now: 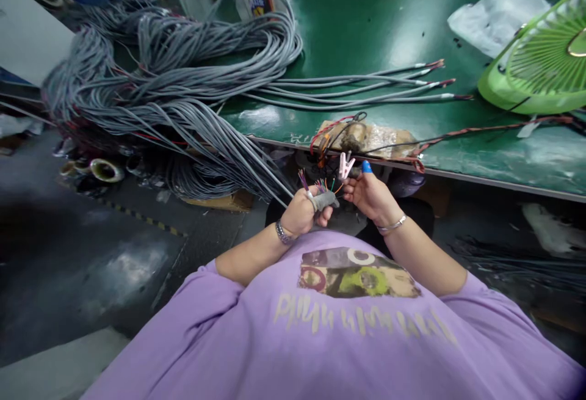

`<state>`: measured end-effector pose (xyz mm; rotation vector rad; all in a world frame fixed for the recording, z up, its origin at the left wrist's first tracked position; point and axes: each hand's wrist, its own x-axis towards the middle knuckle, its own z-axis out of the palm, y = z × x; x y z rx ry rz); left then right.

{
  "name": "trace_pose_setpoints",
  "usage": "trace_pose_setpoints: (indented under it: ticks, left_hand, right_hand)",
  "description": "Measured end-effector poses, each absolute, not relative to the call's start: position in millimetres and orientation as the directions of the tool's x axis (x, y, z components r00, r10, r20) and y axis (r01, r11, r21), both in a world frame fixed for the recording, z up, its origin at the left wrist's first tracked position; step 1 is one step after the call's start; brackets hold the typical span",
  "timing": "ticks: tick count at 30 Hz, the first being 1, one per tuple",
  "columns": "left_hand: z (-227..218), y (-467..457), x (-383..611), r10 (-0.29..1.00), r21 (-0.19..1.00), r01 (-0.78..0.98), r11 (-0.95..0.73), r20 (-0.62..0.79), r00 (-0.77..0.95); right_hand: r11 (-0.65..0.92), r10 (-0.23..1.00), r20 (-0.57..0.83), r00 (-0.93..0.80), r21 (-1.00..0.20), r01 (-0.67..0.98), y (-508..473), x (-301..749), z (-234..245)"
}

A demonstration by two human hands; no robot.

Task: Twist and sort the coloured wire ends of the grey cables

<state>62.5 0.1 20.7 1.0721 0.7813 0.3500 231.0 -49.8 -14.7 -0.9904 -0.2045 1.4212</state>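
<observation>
My left hand (pixel 301 212) is closed around the end of a grey cable (pixel 256 171), whose thin coloured wires (pixel 323 185) fan out above my taped forefinger. My right hand (pixel 372 197) is closed too, pinching those wire ends, with a blue cap on one fingertip. A small pink clip (pixel 345 165) stands just above my hands, at the bench edge. Both hands hover just below the edge of the green bench (pixel 366 27), in front of my purple shirt.
A large bundle of grey cables (pixel 183 82) spills off the bench's left end toward the floor. Several stripped cable ends (pixel 430 79) lie on the bench. A green fan (pixel 542 61) and a white bag (pixel 497 15) sit at the right. A taped block with twisted wires (pixel 366 137) lies by the edge.
</observation>
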Motion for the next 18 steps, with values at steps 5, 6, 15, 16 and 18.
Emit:
trace_pose_setpoints:
  ticks: [5,6,15,16,18]
  left_hand:
    - [28,9,72,0.579,0.876,0.065,0.478,-0.37,0.726]
    - [28,9,73,0.58,0.877,0.061,0.476,-0.365,0.729]
    - [23,7,78,0.582,0.87,0.069,0.489,-0.384,0.717]
    - [22,7,78,0.583,0.869,0.07,0.49,-0.386,0.715]
    - [20,7,78,0.579,0.868,0.081,0.491,-0.394,0.714]
  right_hand:
    - [-0.017,0.953,-0.21,0.218,-0.755,-0.655,-39,228,-13]
    - [0.012,0.949,-0.196,0.248,-0.761,-0.649,-37,227,-12]
    - [0.027,0.91,-0.306,0.281,-0.632,-0.774,-25,217,-3]
    - [0.041,0.906,-0.305,0.295,-0.629,-0.777,-25,217,-3]
    - [0.056,0.9,-0.306,0.309,-0.623,-0.78,-24,216,-4]
